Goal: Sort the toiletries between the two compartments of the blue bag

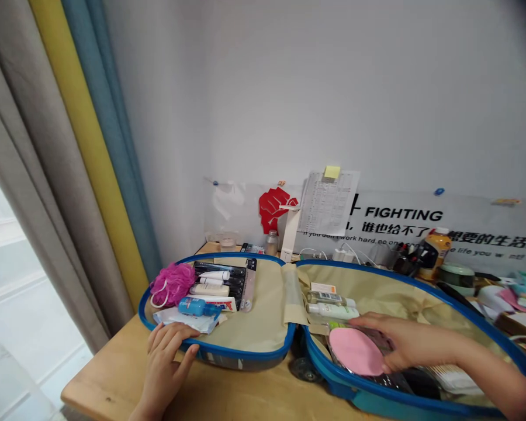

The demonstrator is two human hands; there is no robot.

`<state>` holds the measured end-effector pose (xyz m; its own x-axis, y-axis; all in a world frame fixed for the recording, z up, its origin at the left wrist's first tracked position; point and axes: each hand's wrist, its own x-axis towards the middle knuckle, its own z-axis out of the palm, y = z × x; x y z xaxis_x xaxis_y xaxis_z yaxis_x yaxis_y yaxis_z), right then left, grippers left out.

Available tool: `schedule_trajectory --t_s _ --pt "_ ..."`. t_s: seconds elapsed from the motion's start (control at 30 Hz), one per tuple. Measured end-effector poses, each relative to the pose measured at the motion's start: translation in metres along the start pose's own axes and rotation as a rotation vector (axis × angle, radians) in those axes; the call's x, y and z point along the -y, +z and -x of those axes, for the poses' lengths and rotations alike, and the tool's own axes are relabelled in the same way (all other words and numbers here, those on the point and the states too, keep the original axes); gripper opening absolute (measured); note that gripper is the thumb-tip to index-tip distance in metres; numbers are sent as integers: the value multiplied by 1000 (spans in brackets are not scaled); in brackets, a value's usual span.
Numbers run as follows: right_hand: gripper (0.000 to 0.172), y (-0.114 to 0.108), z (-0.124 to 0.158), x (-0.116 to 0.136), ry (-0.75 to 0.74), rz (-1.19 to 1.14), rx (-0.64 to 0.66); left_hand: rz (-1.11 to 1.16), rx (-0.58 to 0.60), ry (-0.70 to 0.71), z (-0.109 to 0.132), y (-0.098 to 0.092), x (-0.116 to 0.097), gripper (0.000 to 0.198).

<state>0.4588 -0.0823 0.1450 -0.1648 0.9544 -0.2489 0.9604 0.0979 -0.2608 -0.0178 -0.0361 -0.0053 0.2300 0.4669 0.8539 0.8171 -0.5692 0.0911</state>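
Observation:
An open suitcase with blue rims lies spread on the wooden table. My left hand rests on the front rim of its left half, fingers apart, close to a white packet. Around that packet are a blue bottle, a toothpaste box, small white tubes and a magenta bath puff. In the right half, my right hand grips a flat pink oval item by its right edge; its kind is unclear. Behind it lie a white-green bottle and a clear bottle.
Grey, yellow and blue curtains hang at the left beside a window. Behind the suitcase stand a white lamp-like stand and an orange-labelled bottle. Jars and clutter crowd the right. A lettered banner covers the lower wall.

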Motion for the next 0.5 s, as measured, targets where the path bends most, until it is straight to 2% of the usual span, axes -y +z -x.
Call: schedule_trajectory --t_s 0.07,0.13,0.37,0.5 --pt "95 10 7 -5 -12 -24 139 -5 16 -1 0 0 1 18" --pt "101 17 11 -6 -20 -29 201 -10 23 -1 0 0 1 18" --pt "98 25 7 7 -22 18 223 -3 13 -10 0 -1 -2 16" --pt "89 25 6 9 -85 -2 135 6 10 -22 0 -1 -2 16"
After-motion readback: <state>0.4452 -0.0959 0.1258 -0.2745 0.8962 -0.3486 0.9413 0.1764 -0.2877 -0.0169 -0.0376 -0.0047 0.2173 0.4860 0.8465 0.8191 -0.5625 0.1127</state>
